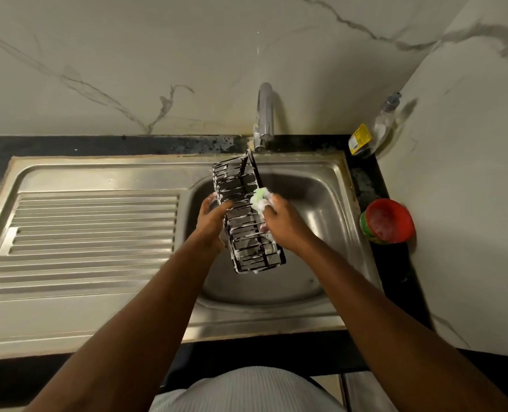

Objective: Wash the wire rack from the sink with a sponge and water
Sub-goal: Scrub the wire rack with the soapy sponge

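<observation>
A black wire rack [245, 230], streaked with white foam, is held lengthwise above the steel sink basin [315, 233]. My left hand [212, 217] grips its left side, fingers curled over the wires. My right hand [279, 221] holds a green sponge [260, 197], covered in suds, against the rack's right edge. The rack's far end reaches up to just below the tap.
The chrome tap [264, 114] stands behind the basin; no water stream shows. A ribbed steel drainboard [92, 230] lies to the left. On the dark counter at right are a soap dispenser bottle [374, 129] and a red tub [388, 221]. Marble walls close the back and right.
</observation>
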### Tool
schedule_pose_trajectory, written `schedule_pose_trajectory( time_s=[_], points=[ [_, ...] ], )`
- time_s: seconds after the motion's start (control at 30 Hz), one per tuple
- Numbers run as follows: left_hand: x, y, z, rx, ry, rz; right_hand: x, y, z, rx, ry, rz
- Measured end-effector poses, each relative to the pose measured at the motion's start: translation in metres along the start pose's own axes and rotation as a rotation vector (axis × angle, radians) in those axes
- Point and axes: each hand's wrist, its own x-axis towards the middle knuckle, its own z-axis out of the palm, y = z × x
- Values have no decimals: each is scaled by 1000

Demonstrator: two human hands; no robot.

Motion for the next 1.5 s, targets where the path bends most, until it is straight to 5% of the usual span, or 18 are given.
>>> schedule_pose_trajectory(
  time_s=[0.53, 0.7, 1.0, 1.2, 1.5],
  points=[
    [17, 5, -3, -93, -158, -158, -27, 15, -4, 182, 52, -144],
    [26, 4, -10, -134, -139, -263, -38, 21, 2, 273, 223, -252],
    [19, 19, 2, 22, -152, -450, 21, -18, -24, 122, 528, -277],
    [22, 29, -10, 366, -296, -445, 47, -19, -48, -28, 509, -222],
    [13, 17, -18, 174, -298, -369, 39, -26, -28, -158, 552, -362]
  ],
)
